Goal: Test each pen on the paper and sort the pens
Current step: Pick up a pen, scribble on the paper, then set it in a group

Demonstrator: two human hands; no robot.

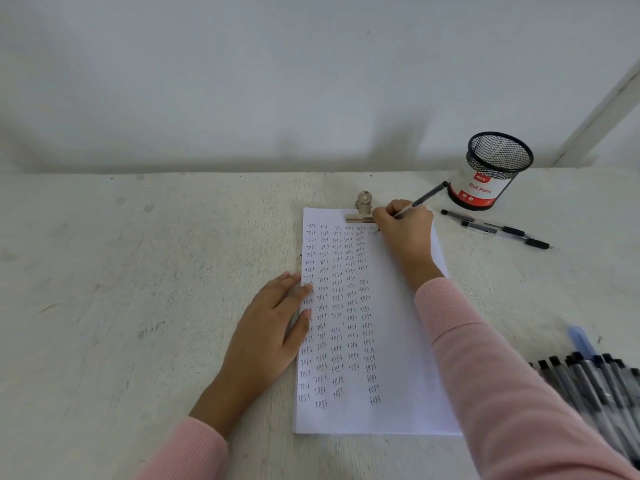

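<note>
A white sheet of paper (398, 341) lies on the table under a metal clip (363, 209), with columns of the handwritten word "test" over its left half. My right hand (405, 230) grips a black pen (420, 200) with its tip down on the paper near the top, beside the clip. My left hand (273, 323) lies flat on the paper's left edge and holds it down. Two pens (498, 228) lie loose on the table to the right of the paper. A pile of several pens (595, 386) sits at the right edge.
A black mesh pen cup (493, 168) with a "Ball Pens" label stands at the back right, with no pens visible in it. A white wall runs behind the table. A blue object (581, 339) lies blurred behind the pile.
</note>
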